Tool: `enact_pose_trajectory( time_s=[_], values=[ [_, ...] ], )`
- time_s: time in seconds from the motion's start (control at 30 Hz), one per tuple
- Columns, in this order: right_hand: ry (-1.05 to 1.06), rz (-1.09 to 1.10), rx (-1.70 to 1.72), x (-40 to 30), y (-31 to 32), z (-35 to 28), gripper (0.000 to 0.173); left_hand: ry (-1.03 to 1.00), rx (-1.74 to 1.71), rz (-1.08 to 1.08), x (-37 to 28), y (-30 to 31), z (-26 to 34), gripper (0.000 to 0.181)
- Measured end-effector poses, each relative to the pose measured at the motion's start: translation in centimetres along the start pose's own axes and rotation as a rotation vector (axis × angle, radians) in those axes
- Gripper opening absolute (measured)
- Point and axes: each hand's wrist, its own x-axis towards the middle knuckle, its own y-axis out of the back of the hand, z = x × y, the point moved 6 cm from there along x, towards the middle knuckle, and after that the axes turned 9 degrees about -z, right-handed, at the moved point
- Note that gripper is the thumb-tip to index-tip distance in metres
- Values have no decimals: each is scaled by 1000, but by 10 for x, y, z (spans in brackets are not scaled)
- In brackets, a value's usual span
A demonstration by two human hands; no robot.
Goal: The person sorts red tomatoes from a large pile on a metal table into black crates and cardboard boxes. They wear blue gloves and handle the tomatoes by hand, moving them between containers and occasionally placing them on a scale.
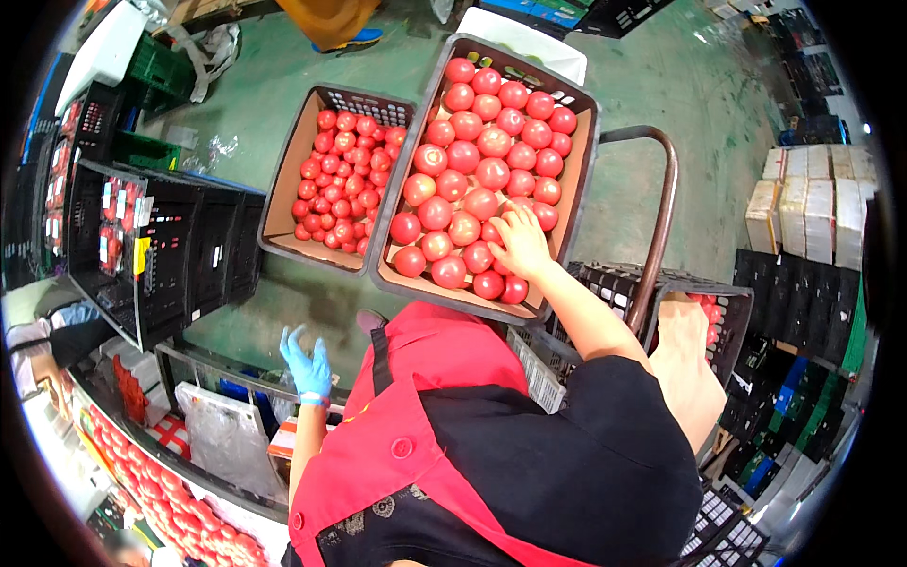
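Note:
My right hand (521, 241), bare, reaches into a large dark plastic crate (589, 135) lined with cardboard. Its curled fingers rest on red tomatoes (482, 204) near the crate's right side; whether they grip one is hidden beneath the palm. The tomatoes lie side by side, with cardboard showing in the gaps. My left hand (310, 365) wears a blue glove. It hovers in front of my red apron (453, 340), fingers apart and holding nothing. Left of the large crate stands a second crate (280, 184), its smaller tomatoes (340, 184) heaped closer together.
A curved brown metal handle (669, 191) rises on the right, near another tomato crate (740, 312). Stacked black crates (205, 248) stand at left. Behind my left arm runs a table with many tomatoes (163, 489). A person's arm (53, 375) shows at far left.

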Motion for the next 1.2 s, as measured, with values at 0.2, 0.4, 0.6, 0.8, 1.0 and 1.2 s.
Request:
enact_pose_trajectory(
  time_s=[0.2, 0.4, 0.6, 0.8, 1.0, 1.2],
  values=[
    [-3, -252, -66, 22, -6, 9, 51, -42, -169, -41, 19, -25, 81, 39],
    [121, -271, 89, 29, -1, 21, 50, -9, -125, -87, -2, -43, 65, 35],
    [112, -126, 206, 17, 25, 16, 49, 164, -368, -18, -18, -49, -13, 41],
    [-125, -150, 357, 6, 59, 31, 47, 199, -474, -6, -27, -58, -36, 38],
    [13, -164, 95, 23, 40, 24, 45, 193, -431, -15, -23, -63, -26, 35],
    [-149, -196, -193, 53, 1, -5, 58, 216, -372, -39, -26, -67, -25, 36]
  ],
)
